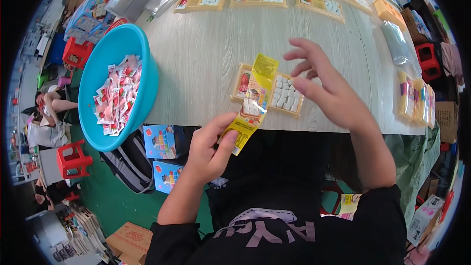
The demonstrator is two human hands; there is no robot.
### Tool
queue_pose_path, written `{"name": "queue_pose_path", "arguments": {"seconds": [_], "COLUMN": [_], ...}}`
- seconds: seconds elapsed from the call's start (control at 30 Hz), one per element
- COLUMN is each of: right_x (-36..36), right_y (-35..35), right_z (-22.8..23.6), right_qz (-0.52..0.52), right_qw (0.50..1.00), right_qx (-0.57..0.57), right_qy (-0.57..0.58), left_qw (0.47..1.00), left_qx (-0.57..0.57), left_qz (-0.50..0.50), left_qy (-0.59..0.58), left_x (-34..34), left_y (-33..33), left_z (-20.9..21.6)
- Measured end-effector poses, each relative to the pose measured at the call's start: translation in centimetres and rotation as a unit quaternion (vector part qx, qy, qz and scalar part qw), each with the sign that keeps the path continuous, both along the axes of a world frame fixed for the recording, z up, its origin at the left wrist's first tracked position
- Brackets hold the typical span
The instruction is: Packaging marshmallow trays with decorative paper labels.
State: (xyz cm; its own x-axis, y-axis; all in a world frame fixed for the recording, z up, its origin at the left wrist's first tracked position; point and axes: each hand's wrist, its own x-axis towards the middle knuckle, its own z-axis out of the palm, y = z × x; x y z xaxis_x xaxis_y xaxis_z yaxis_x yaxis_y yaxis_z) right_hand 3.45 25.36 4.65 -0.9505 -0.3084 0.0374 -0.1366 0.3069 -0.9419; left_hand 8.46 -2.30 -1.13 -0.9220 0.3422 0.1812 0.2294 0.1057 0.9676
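My left hand point(211, 145) pinches the lower end of a long yellow printed card strip point(253, 91) between thumb and fingers. The strip slants over a cream plastic tray point(294, 114) on the table near its front edge. A small packet with a strawberry picture point(243, 79) lies in the tray's left compartment. White marshmallow-like pieces point(284, 94) fill its right one. The strip hides the tray's middle part. Raised just above the tray's right side, my right hand point(326, 86) is open, with fingers apart and nothing in them.
At the left stands a blue basin point(146, 49) of pink wrapped sweets point(120, 93). Several similar filled trays point(257, 4) line the far side. On the right are clear plastic sleeves point(395, 43) and packed trays point(414, 99) on edge. Blue boxes point(161, 142) sit below the table edge.
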Motion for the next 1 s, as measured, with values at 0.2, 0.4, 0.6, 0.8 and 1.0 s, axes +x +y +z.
{"name": "queue_pose_path", "arguments": {"seconds": [0.2, 0.4, 0.6, 0.8, 1.0], "right_x": [-4.5, -7.8, -8.8, -8.7, -8.7], "right_y": [-1.2, -1.2, -0.6, -0.3, -0.2], "right_z": [0.2, -1.8, -2.8, -3.3, -4.7], "right_qz": [0.078, 0.091, 0.080, 0.079, 0.082], "right_qw": [0.994, 0.996, 0.993, 0.989, 0.983], "right_qx": [-0.039, -0.013, 0.069, 0.117, 0.123], "right_qy": [-0.064, -0.021, 0.047, 0.040, 0.111], "left_qw": [0.999, 0.992, 0.980, 0.970, 0.961], "left_qx": [0.030, -0.018, 0.036, -0.011, -0.020], "left_qz": [0.006, 0.003, 0.046, 0.032, 0.025], "left_qy": [-0.028, -0.121, -0.189, -0.239, -0.276], "left_x": [0.2, 0.4, 0.9, 0.6, 0.8], "left_y": [1.0, 2.6, 4.1, 4.1, 4.0], "left_z": [-0.3, 0.8, 2.1, 1.4, 1.1]}}
